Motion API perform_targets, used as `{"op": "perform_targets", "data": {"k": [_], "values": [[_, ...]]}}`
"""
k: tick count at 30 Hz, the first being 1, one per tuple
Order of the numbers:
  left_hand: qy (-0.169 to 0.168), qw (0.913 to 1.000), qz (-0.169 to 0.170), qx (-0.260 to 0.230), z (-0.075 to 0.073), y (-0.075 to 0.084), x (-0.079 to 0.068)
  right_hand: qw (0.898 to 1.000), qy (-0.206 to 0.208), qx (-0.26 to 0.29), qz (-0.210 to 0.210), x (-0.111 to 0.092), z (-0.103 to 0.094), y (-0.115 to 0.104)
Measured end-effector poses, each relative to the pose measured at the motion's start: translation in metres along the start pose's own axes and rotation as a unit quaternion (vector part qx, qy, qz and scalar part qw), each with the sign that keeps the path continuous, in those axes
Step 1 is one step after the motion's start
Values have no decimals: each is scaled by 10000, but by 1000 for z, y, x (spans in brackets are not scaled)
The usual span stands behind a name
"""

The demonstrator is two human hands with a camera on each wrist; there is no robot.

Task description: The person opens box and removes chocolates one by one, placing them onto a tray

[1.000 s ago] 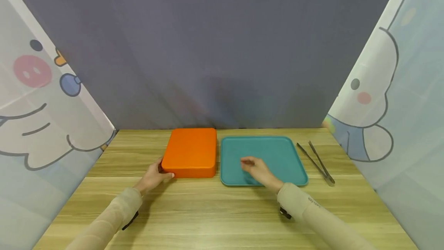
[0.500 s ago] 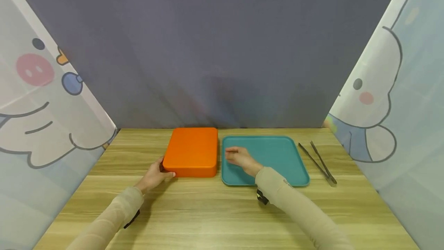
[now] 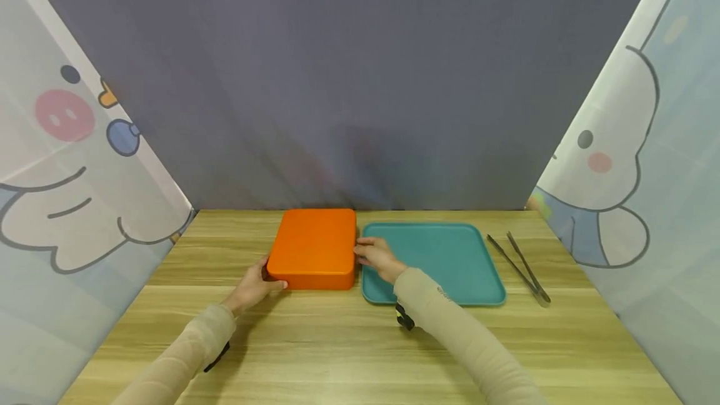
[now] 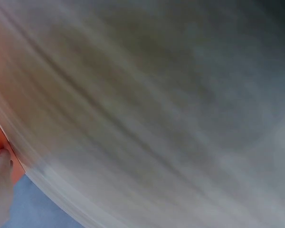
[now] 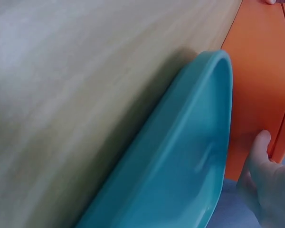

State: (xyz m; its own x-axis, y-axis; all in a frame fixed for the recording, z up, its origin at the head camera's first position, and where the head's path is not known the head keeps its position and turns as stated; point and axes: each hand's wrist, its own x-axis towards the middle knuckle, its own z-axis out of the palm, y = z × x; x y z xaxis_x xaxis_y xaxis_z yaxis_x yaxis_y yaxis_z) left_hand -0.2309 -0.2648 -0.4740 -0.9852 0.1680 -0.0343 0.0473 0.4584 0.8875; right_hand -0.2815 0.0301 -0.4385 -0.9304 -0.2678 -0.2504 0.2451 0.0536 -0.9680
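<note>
An orange box (image 3: 312, 241), flat and rectangular, lies on the wooden table at centre left. In the right wrist view a seam runs along the box's side (image 5: 256, 80), just under its top. My left hand (image 3: 251, 285) holds the near left corner, thumb on the front face and fingers along the left side. Only part of that hand (image 4: 0, 180) shows in the left wrist view, at the lower left. On the opposite side, my right hand (image 3: 381, 257) reaches over the tray's left edge, its fingertips at the box's right side. Its thumb (image 5: 260, 145) lies against that side below the seam.
A teal tray (image 3: 444, 264) lies close to the right of the box. Beyond it, metal tongs (image 3: 523, 270) rest spread on the table (image 3: 337, 349). A grey curtain (image 3: 360, 80) hangs behind, with printed cloth panels at both sides.
My right hand has moved left from above the tray to the right side of the box. The left hand stays at the box's corner, and the box stays in place.
</note>
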Motion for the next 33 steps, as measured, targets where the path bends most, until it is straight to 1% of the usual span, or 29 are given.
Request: {"op": "perform_targets", "data": {"k": [3, 7, 14, 17, 24, 30, 33], "values": [[32, 10000, -60, -16, 1, 2, -1, 9999, 93, 64, 60, 3, 2, 0], [39, 10000, -46, -25, 1, 4, 0, 9995, 231, 196, 96, 8, 3, 0], [74, 9999, -19, -66, 0, -1, -1, 9979, 503, 288, 285, 13, 9, -3], [118, 9999, -81, -87, 0, -2, -2, 9971, 595, 306, 364, 14, 10, -2], [68, 9998, -83, -153, 2, -1, -3, 9963, 720, 246, 411, 12, 11, -2], [56, 9998, -108, -157, 3, 0, -2, 9943, 864, 226, 590, 12, 10, -7], [64, 9998, -96, -168, 3, 0, -1, 9923, 967, 332, 699, 14, 10, -8]]}}
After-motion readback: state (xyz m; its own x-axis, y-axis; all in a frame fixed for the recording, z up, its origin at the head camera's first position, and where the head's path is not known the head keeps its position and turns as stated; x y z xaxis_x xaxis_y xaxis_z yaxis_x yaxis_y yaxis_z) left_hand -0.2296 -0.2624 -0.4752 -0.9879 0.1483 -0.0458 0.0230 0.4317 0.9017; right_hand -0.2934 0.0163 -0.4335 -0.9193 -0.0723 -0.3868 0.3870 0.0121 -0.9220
